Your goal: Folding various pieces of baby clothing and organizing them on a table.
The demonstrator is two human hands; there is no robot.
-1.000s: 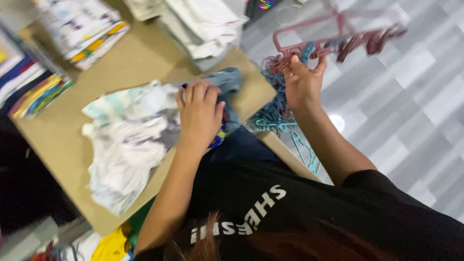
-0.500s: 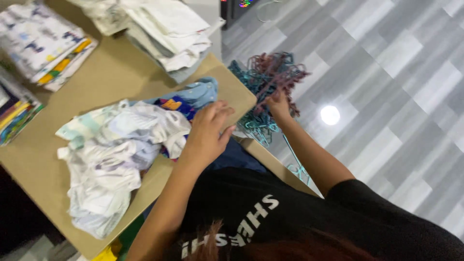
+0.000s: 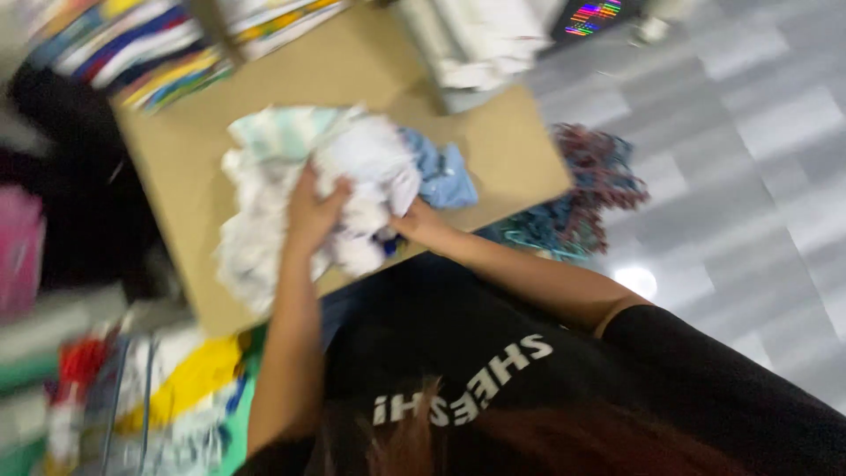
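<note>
The heap of pale clothes (image 3: 300, 189) lies on the brown counter (image 3: 511, 150) directly under and ahead of both hands, its long run going from the near-left edge of the counter up toward the far right. The left hand (image 3: 310, 211) sits on the middle of the heap, so it is the nearer of the two to the bulk of the cloth. Its grip is clenched into the white fabric, fingers curled over a fold. The right hand (image 3: 421, 226) comes in from the right at the near edge of the heap, touching the white cloth there. Its fingers are mostly hidden under the fabric and blurred, so I cannot tell whether that grip is closed on the cloth or merely pressed against it.

Just beyond the right hand, touching the heap, lies a light blue garment (image 3: 443, 174). Farther right, off the corner of the counter and well apart from either grip, a tangle of teal and dark red hangers (image 3: 586, 189) rests over the grey striped floor (image 3: 749, 132). Beyond the heap, at the far edge of the counter, stand folded stacks: white ones (image 3: 480, 35) ahead of the right hand, and colourful ones (image 3: 167, 44) ahead of the left.
</note>
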